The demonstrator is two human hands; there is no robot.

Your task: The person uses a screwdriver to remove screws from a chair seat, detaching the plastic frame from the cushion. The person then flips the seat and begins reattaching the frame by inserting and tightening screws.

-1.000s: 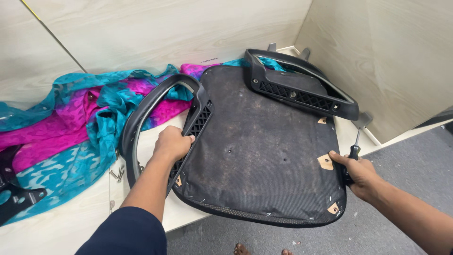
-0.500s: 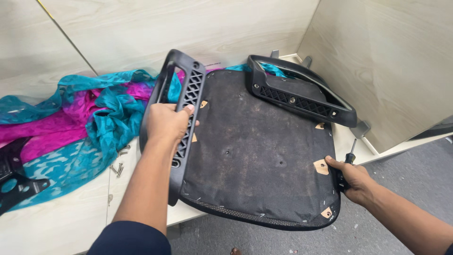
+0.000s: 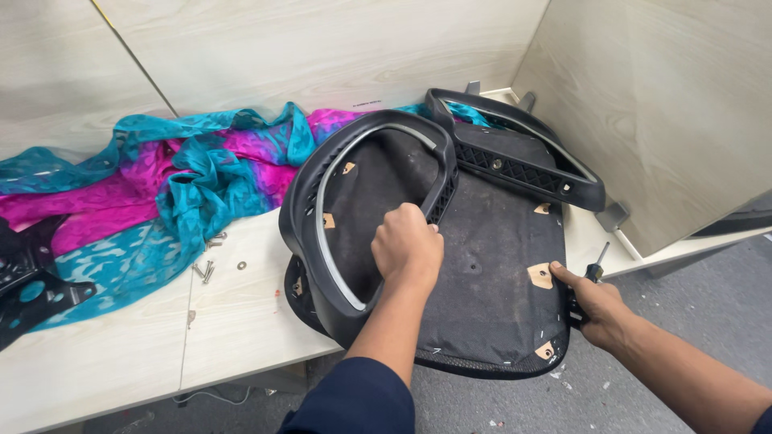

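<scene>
A black chair seat (image 3: 490,273) lies upside down on a pale wooden desk (image 3: 241,321), its front edge hanging over the desk's rim. My left hand (image 3: 408,245) grips a loose black armrest loop (image 3: 338,217) and holds it flat over the seat's left half. A second black armrest (image 3: 515,153) sits along the seat's far right edge. My right hand (image 3: 591,301) presses on the seat's right edge while holding a black-handled screwdriver (image 3: 591,273).
A turquoise and magenta cloth (image 3: 161,193) is bunched at the back left of the desk. Several loose screws and a washer (image 3: 213,265) lie beside it. A black metal bracket (image 3: 32,281) sits at the far left. Wooden partition walls (image 3: 659,104) close the back and right.
My left hand has swung the loose armrest from the seat's left side, up on edge, then over onto the seat's underside. My right hand stayed on the seat's right edge.
</scene>
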